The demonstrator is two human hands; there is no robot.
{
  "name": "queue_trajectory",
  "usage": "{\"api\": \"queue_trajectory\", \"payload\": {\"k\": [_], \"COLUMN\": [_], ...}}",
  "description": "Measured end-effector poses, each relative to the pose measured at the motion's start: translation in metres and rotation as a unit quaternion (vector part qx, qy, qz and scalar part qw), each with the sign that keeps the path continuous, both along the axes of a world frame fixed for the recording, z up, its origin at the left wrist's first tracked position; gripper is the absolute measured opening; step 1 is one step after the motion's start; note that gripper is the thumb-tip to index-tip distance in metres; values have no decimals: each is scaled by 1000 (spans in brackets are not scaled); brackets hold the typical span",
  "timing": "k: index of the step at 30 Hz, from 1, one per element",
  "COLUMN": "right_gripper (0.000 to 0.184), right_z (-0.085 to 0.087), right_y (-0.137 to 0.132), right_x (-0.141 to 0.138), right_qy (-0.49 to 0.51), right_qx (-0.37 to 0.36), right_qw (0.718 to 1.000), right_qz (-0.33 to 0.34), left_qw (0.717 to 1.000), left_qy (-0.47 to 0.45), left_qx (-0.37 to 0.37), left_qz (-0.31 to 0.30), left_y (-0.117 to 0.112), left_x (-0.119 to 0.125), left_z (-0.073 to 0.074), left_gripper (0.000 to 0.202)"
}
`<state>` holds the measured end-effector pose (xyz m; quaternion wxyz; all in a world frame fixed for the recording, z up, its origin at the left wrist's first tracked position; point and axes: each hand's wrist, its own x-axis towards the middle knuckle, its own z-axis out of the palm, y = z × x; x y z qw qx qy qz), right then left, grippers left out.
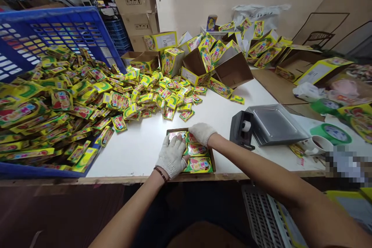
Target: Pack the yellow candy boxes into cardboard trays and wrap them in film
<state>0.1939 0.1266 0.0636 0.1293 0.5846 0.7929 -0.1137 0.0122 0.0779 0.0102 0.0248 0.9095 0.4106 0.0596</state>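
A shallow open cardboard box stands at the table's front edge, with several small yellow-green printed packs lying flat inside. My left hand, in a white knit glove, rests on the packs at the box's left side, fingers stretched out. At the back right corner of the box is my right hand, gloved too. Its fingers are drawn together and bent down over a pack there; the fingertips are hidden, so what they grip cannot be made out. A dark beaded bracelet circles my left wrist.
A blue crate lies tipped at left, small packs spilling from it across the white table. Open printed cartons crowd the back. On the right are a black tape dispenser, grey trays, green tape and a cup.
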Motion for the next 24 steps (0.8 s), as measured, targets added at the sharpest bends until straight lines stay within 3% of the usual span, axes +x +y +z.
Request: {"api": "queue_trajectory", "payload": {"k": [5,9,16,19,21,24], "right_gripper": [32,33,53,58,52,34], "right_z": [-12,-29,-62,-58,-49,-31], "right_y": [-25,-42,-53,-53,-47,-25], "right_x": [3,-6,-31,-32,-28,-13], "right_qy": [-11,-32,-57,-48,-28,9], "right_qx": [68,77,74,65,49,41], "right_qw": [998,996,994,995,997,998], "right_qz": [14,-5,-64,-66,-61,-51], "left_qw": [1000,1000,1000,1000,1000,996], "left_qy": [16,11,13,2,-21,-65], "left_qx": [25,23,19,12,-13,-57], "left_qz": [8,9,14,16,7,8], "left_y": [-2,-3,-4,-6,0,29], "left_x": [-1,0,1,3,2,-10], "left_z": [0,1,-1,2,8,21], "left_gripper": [56,57,58,57,52,30]}}
